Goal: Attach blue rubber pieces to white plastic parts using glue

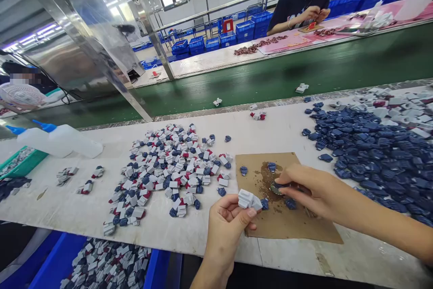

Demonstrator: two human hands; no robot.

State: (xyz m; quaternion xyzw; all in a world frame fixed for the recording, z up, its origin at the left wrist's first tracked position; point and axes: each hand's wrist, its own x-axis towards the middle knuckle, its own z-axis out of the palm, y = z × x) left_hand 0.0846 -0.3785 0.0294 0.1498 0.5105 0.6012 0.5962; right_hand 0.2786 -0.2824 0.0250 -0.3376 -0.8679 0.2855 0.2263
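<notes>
My left hand [228, 221] pinches a light grey moulded plastic piece [249, 199] between thumb and fingers, just off the front left edge of a cardboard sheet [294, 228]. Over the sheet's wet brown patch, my right hand [304, 187] is closed, its thumb and fingertips around a small dark blue plastic piece, mostly hidden by the fingers. Several more dark blue pieces [243, 171] lie on the cardboard around that hand. To the right spreads a big heap of dark blue pieces [368, 153], with light grey pieces [406, 106] behind it.
Left of the cardboard lies a pile of joined grey, blue and red pieces [172, 167]. A blue bin [157, 268] below the table edge holds more. White bottles [79, 140] lie beside a green basket [37, 162]. Beyond the green conveyor belt [257, 84] sits another person [294, 5].
</notes>
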